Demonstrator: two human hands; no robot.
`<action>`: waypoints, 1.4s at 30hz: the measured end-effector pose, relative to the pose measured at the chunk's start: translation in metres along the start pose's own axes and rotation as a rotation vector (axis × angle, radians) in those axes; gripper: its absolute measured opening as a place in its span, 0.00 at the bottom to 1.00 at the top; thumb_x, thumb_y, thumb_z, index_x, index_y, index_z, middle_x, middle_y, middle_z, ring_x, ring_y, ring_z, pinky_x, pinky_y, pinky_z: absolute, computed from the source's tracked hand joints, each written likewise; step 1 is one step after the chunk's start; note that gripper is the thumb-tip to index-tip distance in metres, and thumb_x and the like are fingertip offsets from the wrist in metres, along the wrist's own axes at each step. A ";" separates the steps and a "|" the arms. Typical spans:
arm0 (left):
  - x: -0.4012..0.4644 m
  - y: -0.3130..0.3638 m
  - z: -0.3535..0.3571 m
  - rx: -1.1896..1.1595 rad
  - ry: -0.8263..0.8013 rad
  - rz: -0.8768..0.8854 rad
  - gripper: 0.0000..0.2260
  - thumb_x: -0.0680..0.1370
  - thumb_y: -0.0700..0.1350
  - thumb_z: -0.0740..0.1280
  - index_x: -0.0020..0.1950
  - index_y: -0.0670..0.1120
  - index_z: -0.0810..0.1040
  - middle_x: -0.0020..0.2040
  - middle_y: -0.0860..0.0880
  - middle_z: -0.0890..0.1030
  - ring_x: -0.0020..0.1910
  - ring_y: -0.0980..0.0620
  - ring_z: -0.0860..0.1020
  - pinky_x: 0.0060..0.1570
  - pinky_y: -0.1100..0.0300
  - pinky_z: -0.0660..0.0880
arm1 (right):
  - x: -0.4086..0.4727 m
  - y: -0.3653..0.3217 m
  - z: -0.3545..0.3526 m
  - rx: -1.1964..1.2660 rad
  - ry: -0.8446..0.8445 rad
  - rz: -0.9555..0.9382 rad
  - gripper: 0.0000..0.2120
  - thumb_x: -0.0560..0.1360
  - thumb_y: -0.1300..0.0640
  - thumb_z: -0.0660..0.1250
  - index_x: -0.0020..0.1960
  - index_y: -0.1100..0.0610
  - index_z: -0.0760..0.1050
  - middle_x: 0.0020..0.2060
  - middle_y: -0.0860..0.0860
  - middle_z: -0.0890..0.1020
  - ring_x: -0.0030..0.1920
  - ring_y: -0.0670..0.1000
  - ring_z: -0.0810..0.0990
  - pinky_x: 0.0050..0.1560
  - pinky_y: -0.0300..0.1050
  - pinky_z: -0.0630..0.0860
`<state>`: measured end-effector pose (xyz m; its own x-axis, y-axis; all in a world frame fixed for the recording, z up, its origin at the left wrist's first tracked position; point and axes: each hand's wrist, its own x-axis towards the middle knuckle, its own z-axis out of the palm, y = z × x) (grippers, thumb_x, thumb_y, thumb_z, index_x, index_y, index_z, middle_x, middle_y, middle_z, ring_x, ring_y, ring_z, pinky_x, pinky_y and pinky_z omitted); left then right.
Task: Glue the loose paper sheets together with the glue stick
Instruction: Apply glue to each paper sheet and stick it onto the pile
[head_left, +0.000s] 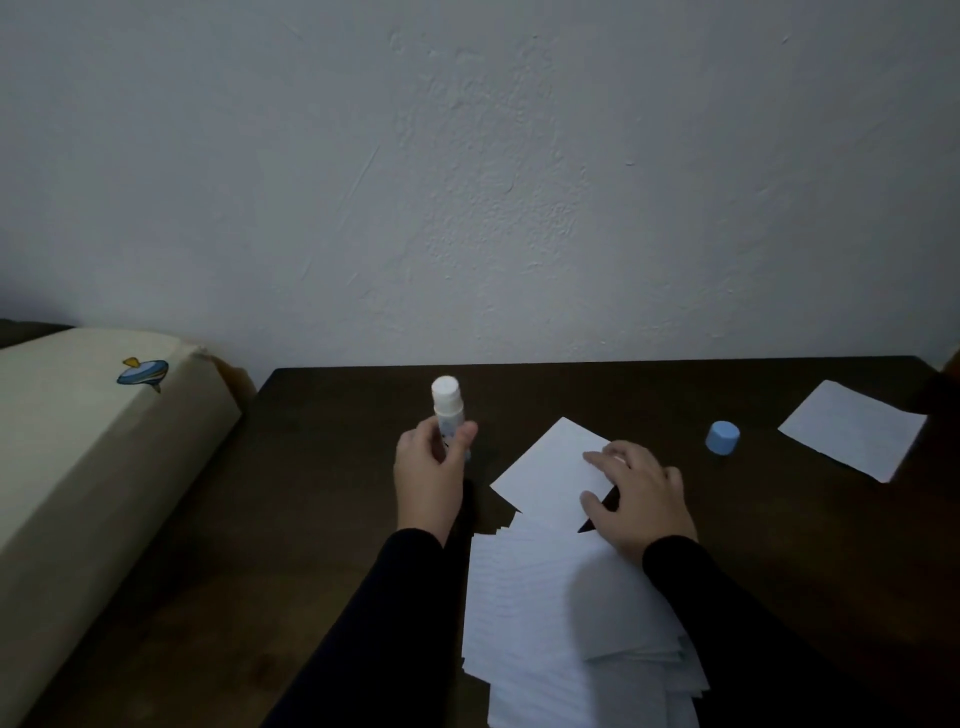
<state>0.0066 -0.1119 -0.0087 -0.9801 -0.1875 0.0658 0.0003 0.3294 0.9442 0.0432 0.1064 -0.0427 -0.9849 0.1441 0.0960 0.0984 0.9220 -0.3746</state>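
Observation:
My left hand (428, 470) grips an uncapped white glue stick (447, 402) upright above the dark table (332, 467), fingers and thumb curled round its lower body. My right hand (641, 496) rests on a single white sheet (550, 470) lying at an angle in the middle of the table, fingers spread over its right part. A stack of several white sheets (540, 608) lies nearer me, partly under my right sleeve. The glue stick's light blue cap (722, 438) stands on the table to the right of my right hand.
Another white sheet (854, 428) lies at the far right of the table. A beige cushion or mattress (93, 457) with a small spinning-top picture sits to the left of the table. A pale wall stands behind the table's far edge.

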 end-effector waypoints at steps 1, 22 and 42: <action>0.000 -0.002 0.000 -0.005 -0.005 -0.017 0.10 0.77 0.54 0.68 0.55 0.52 0.76 0.52 0.53 0.77 0.49 0.59 0.76 0.47 0.64 0.69 | 0.001 0.000 -0.001 -0.005 -0.020 0.016 0.23 0.76 0.44 0.61 0.70 0.43 0.67 0.68 0.44 0.65 0.71 0.45 0.59 0.71 0.52 0.53; -0.052 0.001 -0.001 0.499 -0.398 0.135 0.22 0.60 0.63 0.77 0.35 0.49 0.73 0.35 0.53 0.77 0.35 0.56 0.73 0.34 0.61 0.67 | -0.021 -0.004 -0.014 -0.216 -0.247 0.091 0.46 0.66 0.21 0.52 0.77 0.44 0.51 0.77 0.48 0.52 0.76 0.54 0.49 0.72 0.64 0.49; -0.039 0.018 0.087 0.908 -0.479 0.285 0.22 0.78 0.61 0.62 0.69 0.53 0.70 0.73 0.52 0.66 0.74 0.48 0.59 0.70 0.39 0.59 | -0.027 0.078 -0.063 -0.085 0.149 0.192 0.22 0.79 0.41 0.54 0.71 0.45 0.65 0.65 0.48 0.70 0.65 0.48 0.67 0.63 0.48 0.65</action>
<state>0.0275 -0.0184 -0.0225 -0.9432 0.3239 -0.0740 0.2876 0.9074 0.3064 0.0863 0.1970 -0.0162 -0.9157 0.3650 0.1680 0.2994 0.8987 -0.3206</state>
